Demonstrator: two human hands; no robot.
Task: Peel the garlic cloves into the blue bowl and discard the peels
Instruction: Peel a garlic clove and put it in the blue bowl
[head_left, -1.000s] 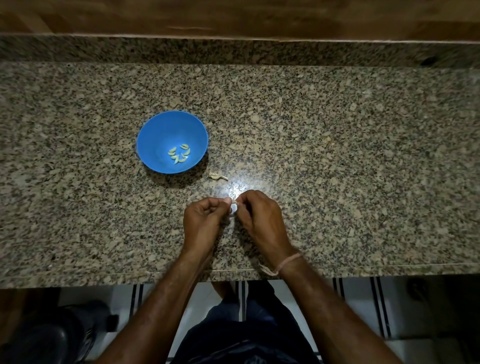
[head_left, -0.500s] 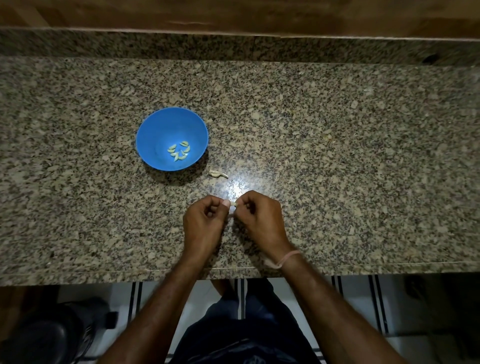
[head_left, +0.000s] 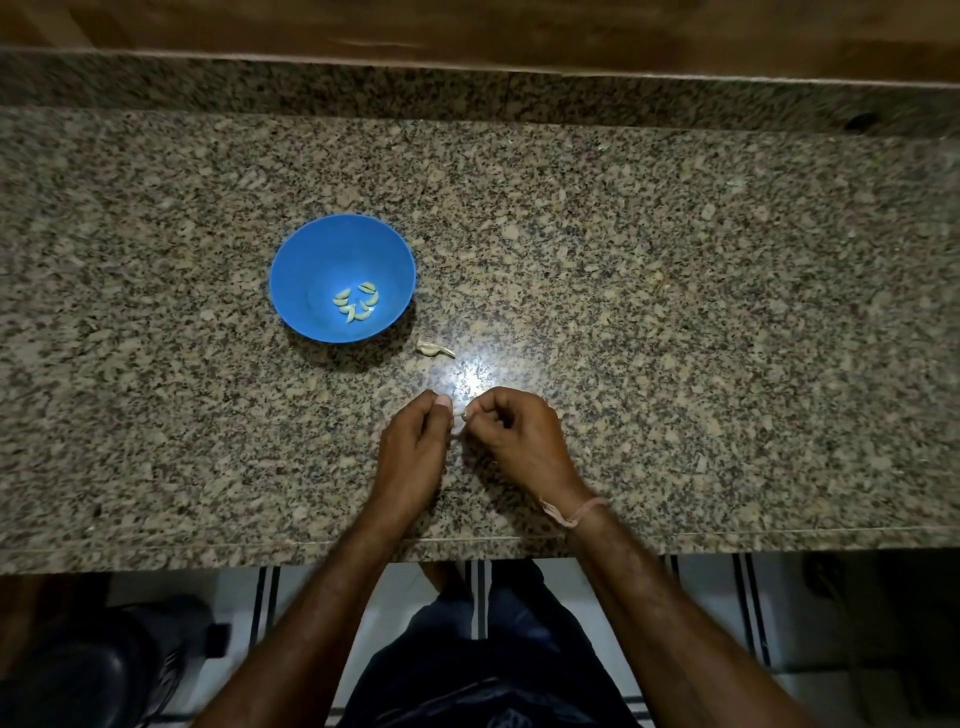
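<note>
The table (head_left: 675, 312) is polished granite, speckled in tan, grey and black, with a bright glare spot just beyond the hands and a squared front edge. A raised strip of the same stone runs along its back, and above that is a band of brown wood (head_left: 467, 31).

The blue bowl (head_left: 311, 260) is round, smooth and matte like plastic, and stands left of centre. In its bottom lies a small cluster of peeled cloves (head_left: 357, 302): pale yellowish-green, glossy, crescent-shaped and loosely ringed together. Near the bowl's lower right, apart from it, a small pale piece of garlic (head_left: 435, 349) lies on the stone. It is plump at one end and drawn out to a thin dry tail at the other; whether it is a clove or only skin cannot be told.

Both hands meet near the front of the table. The left hand (head_left: 413, 457) and right hand (head_left: 519, 441) have their fingers curled in, thumbs and fingertips pinching one garlic clove (head_left: 464, 415) between them. It is tiny and mostly hidden, with only a pale sliver showing. A thin, pinkish twisted thread (head_left: 574, 512) is tied round the right wrist, its knot ends frayed.

Below the table edge there is a white tiled floor (head_left: 701, 582) with dark double stripes.
</note>
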